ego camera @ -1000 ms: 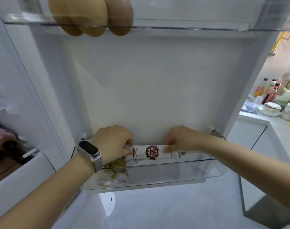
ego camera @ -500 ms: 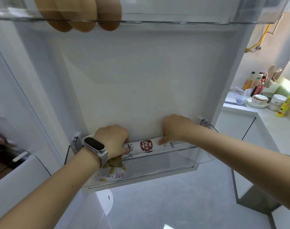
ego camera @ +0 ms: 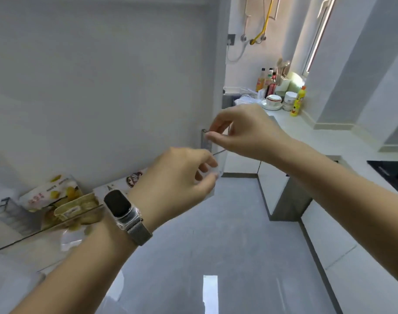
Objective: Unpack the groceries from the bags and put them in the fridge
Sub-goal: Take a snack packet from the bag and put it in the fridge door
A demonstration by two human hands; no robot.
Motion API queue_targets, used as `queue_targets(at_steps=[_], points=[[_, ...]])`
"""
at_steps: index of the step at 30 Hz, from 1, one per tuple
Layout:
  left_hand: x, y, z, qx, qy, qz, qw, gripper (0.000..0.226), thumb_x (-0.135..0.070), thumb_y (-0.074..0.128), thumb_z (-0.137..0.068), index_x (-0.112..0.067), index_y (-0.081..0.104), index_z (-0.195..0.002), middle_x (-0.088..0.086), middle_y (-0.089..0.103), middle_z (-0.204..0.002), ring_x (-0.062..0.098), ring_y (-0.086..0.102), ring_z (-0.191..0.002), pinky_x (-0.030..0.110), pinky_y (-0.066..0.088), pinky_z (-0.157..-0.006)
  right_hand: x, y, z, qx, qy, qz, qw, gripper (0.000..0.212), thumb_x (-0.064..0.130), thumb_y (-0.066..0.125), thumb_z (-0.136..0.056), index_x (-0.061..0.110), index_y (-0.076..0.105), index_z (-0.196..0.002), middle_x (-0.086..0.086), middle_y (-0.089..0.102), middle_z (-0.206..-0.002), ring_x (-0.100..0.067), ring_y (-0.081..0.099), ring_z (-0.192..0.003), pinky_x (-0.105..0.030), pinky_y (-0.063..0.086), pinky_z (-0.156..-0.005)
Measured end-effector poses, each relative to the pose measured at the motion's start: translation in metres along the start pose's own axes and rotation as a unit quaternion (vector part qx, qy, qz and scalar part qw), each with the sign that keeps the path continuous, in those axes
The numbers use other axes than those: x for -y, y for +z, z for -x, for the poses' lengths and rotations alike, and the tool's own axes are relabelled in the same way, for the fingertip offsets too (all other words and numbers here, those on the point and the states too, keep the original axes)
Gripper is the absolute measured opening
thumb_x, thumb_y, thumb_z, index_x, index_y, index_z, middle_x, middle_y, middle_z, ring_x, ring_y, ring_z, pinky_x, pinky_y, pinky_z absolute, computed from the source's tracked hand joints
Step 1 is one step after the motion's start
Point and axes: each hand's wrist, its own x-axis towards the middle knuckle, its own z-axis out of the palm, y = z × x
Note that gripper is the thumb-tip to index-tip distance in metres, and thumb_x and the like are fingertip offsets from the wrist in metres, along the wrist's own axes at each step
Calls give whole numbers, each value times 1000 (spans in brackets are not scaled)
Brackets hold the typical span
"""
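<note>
Both hands (ego camera: 216,150) have lifted off the white red-logoed packet (ego camera: 130,181).

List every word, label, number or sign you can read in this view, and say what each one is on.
None can be quoted with certainty.
Snack pouch in the door bin: red characters and a line of small print, blurred.
White packet behind the left hand: round dark red logo, lettering illegible.
Yellow packet: small white label, too small.
Yellow bottle on the counter: red label, too small.
Watch screen: dark, no text.
</note>
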Motion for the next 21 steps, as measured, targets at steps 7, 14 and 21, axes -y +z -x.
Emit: queue_targets(at_steps=[7,14,21], points=[[-42,107,-35,200,88,-44,975,37,-47,50,-91,-31,53,-125,-9,63,-111,9,62,-95,32,54,-82,-99,-31,129,41,248,56,966,24,41,63,-88,20,72,-93,7,70,-90,-5,62,-80,-21,52,-70],[-75,238,-77,329,112,-131,929,51,-42,48,-95,-30,33,-142,0,53,-134,22,55,-116,36,50,-89,-201,-35,279,69,482,57,872,38,43,65,-82,29,62,-117,7,66,-108,-11,61,-90,-34,53,-84],[-166,334,-126,381,185,-158,892,58,-44,48,-94,-26,27,-144,3,52,-135,25,55,-117,39,52,-90,-270,-72,386,101,588,105,795,50,44,62,-85,33,51,-132,7,59,-127,-15,56,-115,-31,49,-84]])
